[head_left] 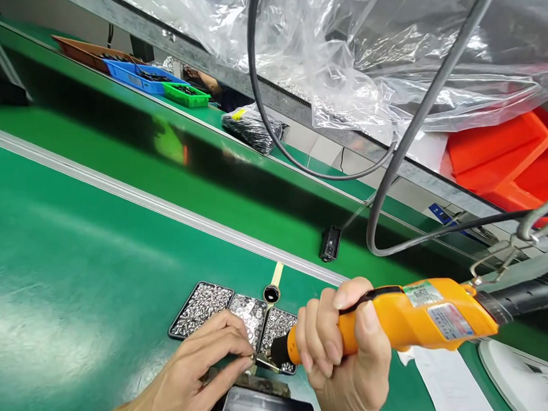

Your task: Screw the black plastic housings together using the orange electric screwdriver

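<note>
My right hand [344, 348] is wrapped round an orange electric screwdriver [406, 315], its black tip pointing left toward the screw trays. My left hand [204, 372] pinches a small metal part [262, 358] right at the tool's tip, fingers pressed together. Just beyond lie three small black trays of silver screws [201, 305]. A dark device with a black frame [260, 406] lies under both hands at the bottom edge, partly hidden.
A green conveyor belt [76, 250] runs diagonally, with a metal rail. A small black ring [271, 293] and a black sensor [330, 244] sit near it. Blue and green bins [160, 83] stand far left, orange bins [503, 153] right. Grey cables [391, 182] and plastic sheeting hang overhead.
</note>
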Demonstrator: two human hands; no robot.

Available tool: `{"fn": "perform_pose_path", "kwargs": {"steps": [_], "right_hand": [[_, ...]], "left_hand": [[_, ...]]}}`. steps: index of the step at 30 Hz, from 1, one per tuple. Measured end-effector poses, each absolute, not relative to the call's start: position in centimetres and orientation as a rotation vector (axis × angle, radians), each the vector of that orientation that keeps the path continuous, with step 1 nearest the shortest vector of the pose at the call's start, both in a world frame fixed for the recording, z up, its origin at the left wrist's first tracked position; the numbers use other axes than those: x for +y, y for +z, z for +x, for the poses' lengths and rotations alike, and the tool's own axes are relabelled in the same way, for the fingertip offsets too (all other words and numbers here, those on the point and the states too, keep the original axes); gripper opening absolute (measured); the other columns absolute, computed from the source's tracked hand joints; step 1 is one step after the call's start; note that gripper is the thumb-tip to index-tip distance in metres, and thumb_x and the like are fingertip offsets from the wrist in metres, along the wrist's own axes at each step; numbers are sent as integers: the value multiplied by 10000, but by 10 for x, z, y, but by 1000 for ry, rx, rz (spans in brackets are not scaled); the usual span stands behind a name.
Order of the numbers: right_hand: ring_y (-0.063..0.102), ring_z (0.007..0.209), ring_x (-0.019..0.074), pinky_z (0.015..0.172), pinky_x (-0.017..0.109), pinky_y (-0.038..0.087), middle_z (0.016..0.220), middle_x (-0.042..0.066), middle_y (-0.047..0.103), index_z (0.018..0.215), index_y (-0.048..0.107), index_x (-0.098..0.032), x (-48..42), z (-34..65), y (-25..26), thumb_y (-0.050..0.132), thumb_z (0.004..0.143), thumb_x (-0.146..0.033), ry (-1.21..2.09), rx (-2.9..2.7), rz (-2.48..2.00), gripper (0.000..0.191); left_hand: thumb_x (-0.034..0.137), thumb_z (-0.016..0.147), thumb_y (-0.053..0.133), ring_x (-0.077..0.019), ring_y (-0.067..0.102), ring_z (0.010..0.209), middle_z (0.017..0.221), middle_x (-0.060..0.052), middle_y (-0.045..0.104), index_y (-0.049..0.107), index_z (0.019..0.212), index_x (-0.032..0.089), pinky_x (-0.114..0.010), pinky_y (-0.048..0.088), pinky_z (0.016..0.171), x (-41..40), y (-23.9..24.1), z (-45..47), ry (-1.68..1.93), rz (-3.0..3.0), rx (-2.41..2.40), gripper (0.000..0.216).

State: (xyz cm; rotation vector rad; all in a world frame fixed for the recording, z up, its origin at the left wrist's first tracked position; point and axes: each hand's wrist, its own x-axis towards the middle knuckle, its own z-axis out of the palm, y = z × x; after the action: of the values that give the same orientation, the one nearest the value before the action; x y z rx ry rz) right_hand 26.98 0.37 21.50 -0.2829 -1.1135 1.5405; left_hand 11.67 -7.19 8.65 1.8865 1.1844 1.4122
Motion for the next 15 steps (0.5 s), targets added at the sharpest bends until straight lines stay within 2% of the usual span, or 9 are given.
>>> {"fn": "perform_pose_path", "kwargs": {"steps": [15], "right_hand": [[227, 385, 51, 410, 135, 385, 535, -115, 329, 996, 664, -280, 4, 260, 205, 530, 1055, -354, 1525, -1175, -306, 164]], "left_hand": [[21, 1029, 530, -169, 562, 984, 947, -31, 631, 595, 1066, 178, -291, 487, 841, -73, 82, 120, 1526, 1938, 1242, 174]]}}
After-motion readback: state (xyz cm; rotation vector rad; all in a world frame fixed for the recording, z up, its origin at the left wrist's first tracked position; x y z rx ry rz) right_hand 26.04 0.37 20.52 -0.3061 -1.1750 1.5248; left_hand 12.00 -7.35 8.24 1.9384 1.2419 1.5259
